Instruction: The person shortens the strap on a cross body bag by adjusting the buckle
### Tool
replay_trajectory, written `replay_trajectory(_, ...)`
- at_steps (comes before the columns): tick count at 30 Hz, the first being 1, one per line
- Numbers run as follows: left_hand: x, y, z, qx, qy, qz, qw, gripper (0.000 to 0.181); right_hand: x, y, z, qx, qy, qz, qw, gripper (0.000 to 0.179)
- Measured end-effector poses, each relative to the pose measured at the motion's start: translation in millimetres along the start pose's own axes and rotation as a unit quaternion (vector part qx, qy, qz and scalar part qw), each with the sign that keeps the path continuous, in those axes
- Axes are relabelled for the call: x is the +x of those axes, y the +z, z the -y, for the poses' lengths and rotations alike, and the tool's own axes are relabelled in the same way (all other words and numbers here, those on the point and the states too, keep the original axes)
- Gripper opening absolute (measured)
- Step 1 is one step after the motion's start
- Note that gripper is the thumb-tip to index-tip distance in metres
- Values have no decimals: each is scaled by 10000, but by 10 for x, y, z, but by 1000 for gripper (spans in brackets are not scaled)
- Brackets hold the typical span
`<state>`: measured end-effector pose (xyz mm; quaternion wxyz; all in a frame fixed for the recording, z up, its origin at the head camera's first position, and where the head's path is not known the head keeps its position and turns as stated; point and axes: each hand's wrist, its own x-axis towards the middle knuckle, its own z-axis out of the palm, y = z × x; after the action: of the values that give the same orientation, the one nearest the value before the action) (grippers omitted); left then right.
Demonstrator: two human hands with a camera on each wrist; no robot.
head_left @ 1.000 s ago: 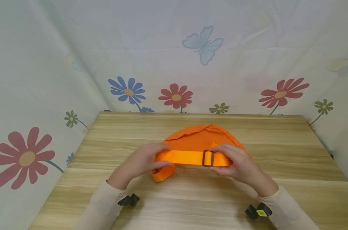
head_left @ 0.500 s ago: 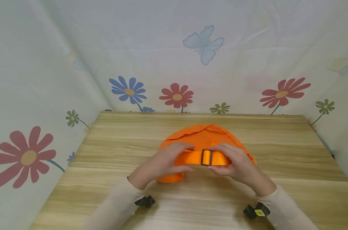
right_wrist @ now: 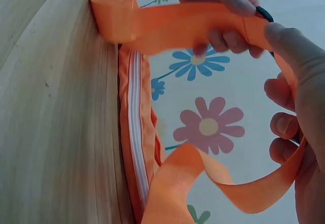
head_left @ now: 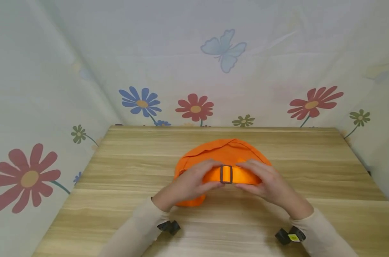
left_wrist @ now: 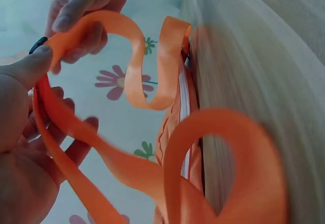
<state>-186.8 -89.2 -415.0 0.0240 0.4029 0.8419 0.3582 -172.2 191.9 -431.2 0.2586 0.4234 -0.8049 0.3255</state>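
Note:
An orange waist bag point(head_left: 225, 151) lies on the table, its white zipper point(right_wrist: 135, 107) visible in the right wrist view. Its orange webbing strap point(head_left: 244, 175) is lifted in front of it and carries a black slide buckle point(head_left: 226, 174). Just left of the buckle, my left hand point(head_left: 191, 181) pinches the strap between thumb and fingers. On the buckle's other side, my right hand point(head_left: 273, 180) pinches the strap the same way. Loose strap loops point(left_wrist: 144, 82) hang between the hands and the bag. The bag's lower left part is partly hidden by my left hand.
The wood-grain table point(head_left: 133, 153) reaches back to a pale curtain point(head_left: 168, 46) printed with flowers and a butterfly. Black wrist devices point(head_left: 168, 227) sit at both sleeves. Bare tabletop surrounds the bag on both sides.
My left hand has moved right along the strap, fingers looser midway, and now pinches it beside the buckle. The buckle has shifted slightly left, clear of my right fingertips. The bag stays in place.

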Motion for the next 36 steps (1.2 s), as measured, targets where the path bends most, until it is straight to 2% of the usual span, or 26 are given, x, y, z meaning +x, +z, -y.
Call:
replay_trajectory(5,-32,-33,38,232,43,-17,9997,53,-26,-61,-14,-166,-6,104,9998,58)
replay_trajectory(12,-41,-27,58,329,7,-8,9995,64,-20,-68,-14,84,-6,162,9998,48)
replay_trajectory(20,-30,-11,50,465,280,-160,9984,57,-24,-47,2,359,93,125,9992,39)
replay_trajectory(28,-29,40,53,256,398,-420,9980,57,-17,-7,27,473,240,71,9986,36)
replay_trajectory(36,-37,57,39,-47,194,-329,9993,58,2,25,34,516,355,99,9980,41)
